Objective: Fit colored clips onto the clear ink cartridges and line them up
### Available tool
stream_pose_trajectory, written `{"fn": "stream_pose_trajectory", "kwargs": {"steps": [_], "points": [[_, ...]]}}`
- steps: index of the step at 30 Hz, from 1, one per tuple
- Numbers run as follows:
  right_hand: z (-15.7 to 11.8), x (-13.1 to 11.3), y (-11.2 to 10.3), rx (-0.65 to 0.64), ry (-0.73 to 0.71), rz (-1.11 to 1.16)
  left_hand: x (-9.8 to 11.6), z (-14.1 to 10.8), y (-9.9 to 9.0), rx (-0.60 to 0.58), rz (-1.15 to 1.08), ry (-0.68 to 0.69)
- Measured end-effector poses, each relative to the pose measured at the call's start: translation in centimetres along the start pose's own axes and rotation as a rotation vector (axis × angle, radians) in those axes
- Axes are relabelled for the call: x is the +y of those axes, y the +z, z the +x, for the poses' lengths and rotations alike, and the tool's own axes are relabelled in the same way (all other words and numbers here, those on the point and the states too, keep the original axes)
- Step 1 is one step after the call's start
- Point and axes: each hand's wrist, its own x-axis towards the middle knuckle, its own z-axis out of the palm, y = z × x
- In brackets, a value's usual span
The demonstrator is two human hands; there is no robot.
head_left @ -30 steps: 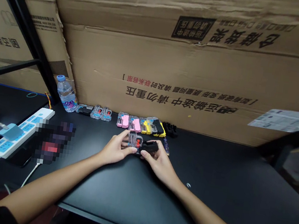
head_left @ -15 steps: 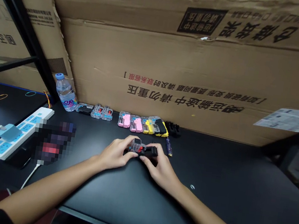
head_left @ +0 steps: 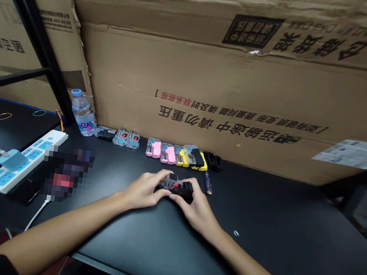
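Note:
A small device has a clear plastic body with a red bit inside and a black plastic part on its right. My left hand grips the clear end between thumb and fingers. Around the black end, my right hand is closed, its thumb at the near side. The two thumbs almost meet in front. My fingers hide much of the device's far side and ends. Just beyond it stands a row of similar clear pieces with pink parts, yellow parts and a black part.
Left of that row are clear pieces with red bits and a water bottle. Black parts and a dark printed stick lie right. A white power strip sits left. Cardboard walls the back of the black table.
The camera view has shifted slightly. My hands still hold the device, and my right fingers have closed further over the black part, which now looks more tucked into the grip.

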Motion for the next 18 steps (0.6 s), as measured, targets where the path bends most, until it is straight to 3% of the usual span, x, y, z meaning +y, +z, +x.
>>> {"fn": "stream_pose_trajectory", "kwargs": {"steps": [8,13,18], "points": [[0.2,-0.3,-0.2,0.000,-0.003,0.083,0.3,0.1,-0.3,0.019,-0.185,-0.007],[0.4,-1.7,-0.8,-0.032,0.094,0.192,0.2,0.5,-0.4,0.102,-0.296,-0.072],[0.6,-2.0,-1.1,-0.020,0.161,0.209,-0.2,0.8,-0.5,0.093,-0.348,-0.079]]}}
